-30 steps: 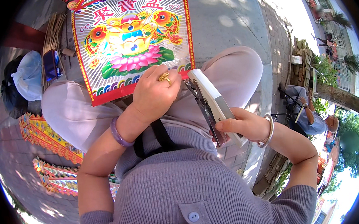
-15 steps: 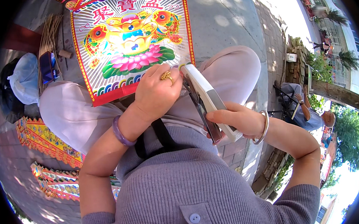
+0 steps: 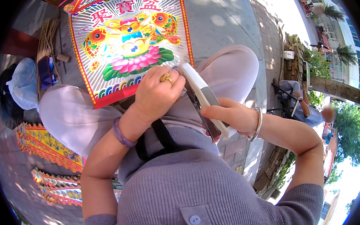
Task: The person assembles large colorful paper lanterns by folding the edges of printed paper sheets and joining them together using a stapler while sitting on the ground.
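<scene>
My right hand is wrapped around a white and grey stapler with a dark base, its thumb across the top. The stapler's front end points away from me and lies beside my left hand. My left hand is closed in a pinch at the near right corner of a colourful printed paper sheet with a red lower edge. The sheet shows two fish, a gold ingot shape and a pink lotus. My left fingertips and the stapler's jaws are partly hidden, so what lies between the jaws cannot be seen.
Left of my crossed legs are more decorated paper pieces, a phone, bundled thin sticks, and a pale blue plastic bag against a black one. A seated person is at the right, near a stone border.
The stapler and my right hand have shifted slightly to the left. My left hand has barely moved and stays closed at the sheet's edge.
</scene>
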### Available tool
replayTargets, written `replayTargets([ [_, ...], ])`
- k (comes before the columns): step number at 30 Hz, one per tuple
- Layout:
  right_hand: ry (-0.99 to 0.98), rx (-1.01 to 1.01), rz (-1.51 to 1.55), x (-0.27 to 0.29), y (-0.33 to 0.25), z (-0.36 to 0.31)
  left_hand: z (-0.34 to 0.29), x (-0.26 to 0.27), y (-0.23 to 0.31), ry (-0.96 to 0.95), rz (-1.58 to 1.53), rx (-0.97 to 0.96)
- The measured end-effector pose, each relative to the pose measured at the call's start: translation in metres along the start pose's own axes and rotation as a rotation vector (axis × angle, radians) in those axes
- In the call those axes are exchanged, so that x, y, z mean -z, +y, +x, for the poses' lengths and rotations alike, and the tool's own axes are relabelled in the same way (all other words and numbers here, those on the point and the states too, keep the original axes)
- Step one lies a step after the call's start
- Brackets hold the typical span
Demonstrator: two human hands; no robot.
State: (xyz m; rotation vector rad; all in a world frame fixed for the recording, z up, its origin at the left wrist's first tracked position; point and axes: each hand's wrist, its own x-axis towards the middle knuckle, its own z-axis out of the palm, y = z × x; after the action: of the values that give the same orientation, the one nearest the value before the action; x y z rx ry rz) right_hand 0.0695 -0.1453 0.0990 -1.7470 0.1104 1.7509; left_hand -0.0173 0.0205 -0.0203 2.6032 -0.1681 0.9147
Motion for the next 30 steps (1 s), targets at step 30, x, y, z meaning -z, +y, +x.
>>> replayTargets([
  [30, 0.147, -0.054, -0.149, 0.038, -0.007, -0.009, -0.052, 0.045, -0.020, -0.011, 0.111, 0.089],
])
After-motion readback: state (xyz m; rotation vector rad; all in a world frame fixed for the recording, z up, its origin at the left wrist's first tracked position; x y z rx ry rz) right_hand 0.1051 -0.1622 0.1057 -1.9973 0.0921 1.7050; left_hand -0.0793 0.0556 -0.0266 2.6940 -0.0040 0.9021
